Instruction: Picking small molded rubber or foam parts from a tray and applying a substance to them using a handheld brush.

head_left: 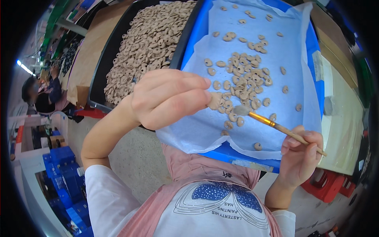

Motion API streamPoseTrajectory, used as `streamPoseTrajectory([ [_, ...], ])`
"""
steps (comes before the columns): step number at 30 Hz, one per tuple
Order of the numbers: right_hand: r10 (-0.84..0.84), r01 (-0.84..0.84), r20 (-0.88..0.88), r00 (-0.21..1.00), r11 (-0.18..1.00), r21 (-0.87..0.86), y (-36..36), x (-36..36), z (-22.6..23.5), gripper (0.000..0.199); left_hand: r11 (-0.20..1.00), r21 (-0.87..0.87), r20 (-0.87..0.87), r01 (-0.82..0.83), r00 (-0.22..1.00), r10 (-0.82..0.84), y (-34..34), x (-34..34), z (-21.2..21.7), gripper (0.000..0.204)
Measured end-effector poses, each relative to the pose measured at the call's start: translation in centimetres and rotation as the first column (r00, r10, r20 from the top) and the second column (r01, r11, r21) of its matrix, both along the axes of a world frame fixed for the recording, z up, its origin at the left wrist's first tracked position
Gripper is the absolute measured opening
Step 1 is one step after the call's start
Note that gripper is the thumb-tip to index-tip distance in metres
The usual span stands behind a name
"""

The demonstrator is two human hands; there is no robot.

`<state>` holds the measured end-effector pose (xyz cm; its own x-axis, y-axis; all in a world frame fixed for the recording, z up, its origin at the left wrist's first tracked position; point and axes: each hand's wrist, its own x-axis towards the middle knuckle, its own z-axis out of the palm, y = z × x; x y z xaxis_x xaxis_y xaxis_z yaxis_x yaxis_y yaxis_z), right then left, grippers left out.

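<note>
My left hand (169,96) pinches a small flat beige piece (215,101) between its fingertips, over the near left part of a blue tray (196,33). The piece looks a little larger than the loose ones, and its far side is partly hidden by my fingers. A thin paintbrush (263,119) with a wooden handle, a gold ferrule and grey bristles is gripped in my right hand (302,156). Its bristle tip points left, close to the held piece. Below lie beige oval pieces (252,79), each with a small hole, scattered on white paper (292,106) lining the tray.
Left of the blue tray, a black tray (103,73) is heaped with many similar beige pieces (152,35). Brown cardboard (92,47) lies farther left. Blue bins (65,173) stand at the lower left, a red object (325,185) at the right. Another person (49,93) sits far left.
</note>
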<state>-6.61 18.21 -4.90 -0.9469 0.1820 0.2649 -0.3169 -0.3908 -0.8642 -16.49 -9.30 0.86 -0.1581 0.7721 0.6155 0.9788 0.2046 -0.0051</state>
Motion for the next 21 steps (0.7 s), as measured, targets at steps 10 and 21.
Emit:
streamPoseTrajectory([
  [10,0.096,-0.094,-0.035,0.995,0.994,0.050,-0.2,0.0,0.0,0.026,0.998,0.018,-0.065,0.057,0.996,-0.056,1.0,0.0,-1.5,0.025],
  [21,-0.055,0.053,0.020,0.998,0.995,0.088,-0.3,-0.2,0.0,0.025,0.999,0.011,-0.100,0.037,0.994,-0.036,0.7,0.9,-1.5,0.030],
])
